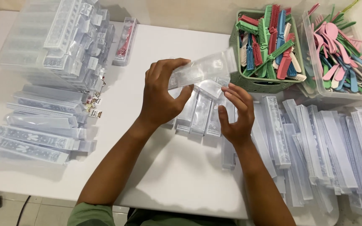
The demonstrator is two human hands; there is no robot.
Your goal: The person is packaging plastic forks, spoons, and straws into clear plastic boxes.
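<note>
A big white table [181, 175] fills the room; clear plastic sleeves are piled on its left [42, 125] and spread flat on its right [323, 146]; a green basket of combs [267, 46] and a clear tub of spoons [340, 54] sit at the back; the left hand [161, 94] grips one clear sleeve [204, 71] up above the table; the right hand [235, 113] is loose beside it, fingers open, holding nothing.

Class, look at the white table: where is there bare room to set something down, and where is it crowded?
Bare table lies between the forearms at the near edge, and between the left sleeve stack and the left hand. Crowded: sleeves on the right, comb basket and spoon tub behind.
</note>
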